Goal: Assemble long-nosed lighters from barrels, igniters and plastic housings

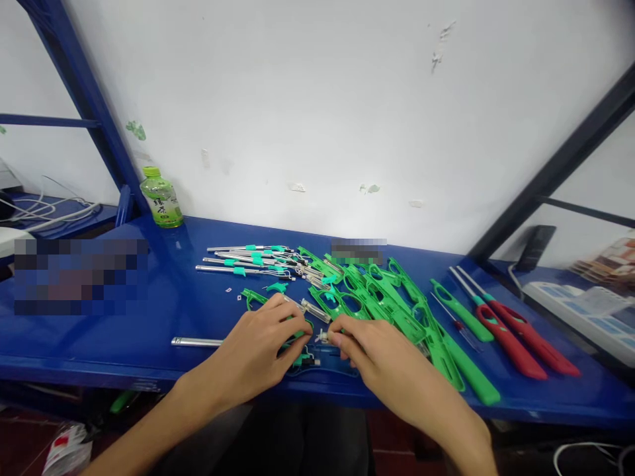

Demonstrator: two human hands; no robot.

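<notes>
My left hand and my right hand meet at the front edge of the blue bench, fingers curled over a blue lighter body with green and metal parts in it. The right fingertips pinch a small metal piece. A metal tube sticks out to the left from under my left hand. Just behind the hands lies a heap of green lighter shells. What the left fingers grip is mostly hidden.
Several metal tubes with teal collars lie behind the hands. Two red long lighters and green ones lie to the right. A green tea bottle stands against the wall. A white power strip lies far right.
</notes>
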